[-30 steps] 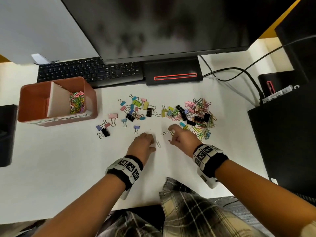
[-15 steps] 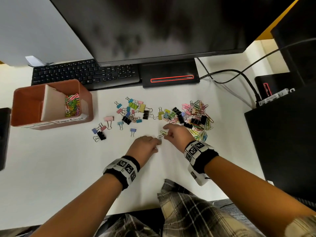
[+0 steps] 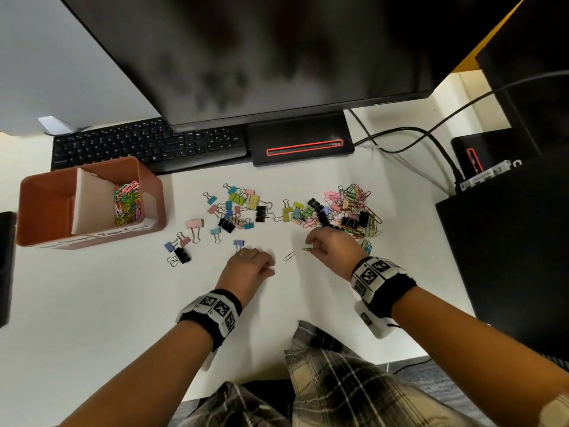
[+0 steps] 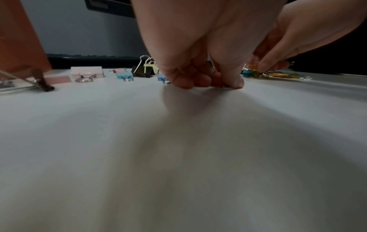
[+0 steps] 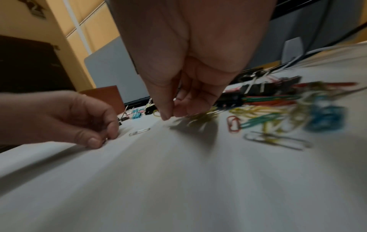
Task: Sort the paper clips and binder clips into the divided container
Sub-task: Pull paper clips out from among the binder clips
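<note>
My right hand pinches a yellow paper clip just above the white table, at the near edge of a mixed pile of paper clips and black binder clips. In the right wrist view the same pinch holds that clip. My left hand rests curled on the table; a small metal glint shows between its thumb and finger, seemingly a paper clip. A white paper clip lies between the hands. The orange divided container holds coloured paper clips right of its white divider.
Coloured binder clips lie scattered left of the pile, a few more near the container. A keyboard, monitor base and cables line the back. A black case stands at the right.
The hands, close together half a second ago, have drawn apart. The right hand now pinches the yellow clip, and the white clip lies bare between them.
</note>
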Demonstrator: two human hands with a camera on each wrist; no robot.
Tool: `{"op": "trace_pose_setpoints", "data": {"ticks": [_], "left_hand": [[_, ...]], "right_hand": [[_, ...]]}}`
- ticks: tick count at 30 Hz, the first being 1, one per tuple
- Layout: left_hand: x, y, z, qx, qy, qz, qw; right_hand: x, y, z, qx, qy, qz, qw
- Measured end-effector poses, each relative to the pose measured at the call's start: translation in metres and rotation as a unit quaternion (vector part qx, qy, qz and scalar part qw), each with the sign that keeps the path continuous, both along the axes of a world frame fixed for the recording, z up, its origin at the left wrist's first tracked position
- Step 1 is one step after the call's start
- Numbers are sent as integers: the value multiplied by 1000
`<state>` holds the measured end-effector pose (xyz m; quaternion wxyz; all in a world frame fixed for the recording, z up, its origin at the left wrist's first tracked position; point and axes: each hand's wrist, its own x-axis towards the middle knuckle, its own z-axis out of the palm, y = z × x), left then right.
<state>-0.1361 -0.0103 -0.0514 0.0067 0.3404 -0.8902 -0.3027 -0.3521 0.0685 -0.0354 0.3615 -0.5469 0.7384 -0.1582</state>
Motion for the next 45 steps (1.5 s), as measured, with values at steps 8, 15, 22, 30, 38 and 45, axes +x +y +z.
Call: {"op": "trace_pose_setpoints", "data": {"ticks": [8, 15, 22, 30, 38, 45], "left_hand": [[2, 7, 1, -26, -48, 45, 997], [-11, 17, 3, -39, -134, -7, 990], [-47, 12, 12, 60, -37, 86, 994], [-63, 10, 0, 28, -71, 73, 994], [-69, 10, 1, -8, -94, 18, 995], [-68, 12, -2, 17, -84, 30, 996]], "right_hand": [[-42, 55, 4, 34, 32, 13, 999], [-39, 70, -3, 58, 25, -63, 996], [-29, 47, -3, 2, 33, -71, 997], [-25, 32, -3, 2, 59, -39, 998], [-24, 30, -2, 12, 48, -27, 998], [-29, 26, -2, 41, 47, -20, 998]]}}
